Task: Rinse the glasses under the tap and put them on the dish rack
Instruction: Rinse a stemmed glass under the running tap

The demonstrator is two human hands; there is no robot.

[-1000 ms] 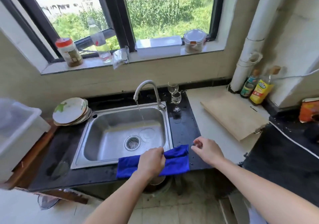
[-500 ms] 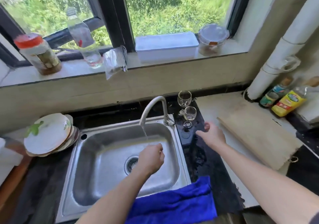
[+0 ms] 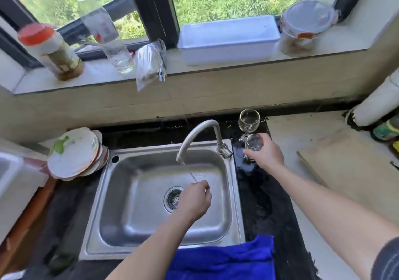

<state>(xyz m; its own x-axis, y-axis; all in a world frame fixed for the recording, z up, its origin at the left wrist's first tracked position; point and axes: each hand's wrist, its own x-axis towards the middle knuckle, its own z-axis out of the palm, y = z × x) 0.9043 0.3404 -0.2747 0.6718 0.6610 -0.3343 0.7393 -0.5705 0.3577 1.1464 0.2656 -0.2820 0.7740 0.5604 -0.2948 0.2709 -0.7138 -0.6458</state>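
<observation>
Two clear stemmed glasses stand on the wet black counter to the right of the tap (image 3: 200, 137). My right hand (image 3: 266, 154) is closed around the bowl of the nearer glass (image 3: 254, 142). The farther glass (image 3: 248, 120) stands untouched just behind it. A thin stream of water runs from the tap into the steel sink (image 3: 138, 221). My left hand (image 3: 195, 200) hovers over the drain with its fingers curled under the stream, and I see nothing in it.
A blue cloth (image 3: 222, 260) hangs over the sink's front edge. Stacked plates (image 3: 74, 153) lie left of the sink, next to a white plastic bin (image 3: 13, 184). A wooden cutting board (image 3: 349, 163) rests at the right. Jars, a bottle and a white box line the windowsill.
My left hand let go of the blue cloth and moved under the running water. My right hand reached forward and closed on the nearer glass. The view moved closer to the sink.
</observation>
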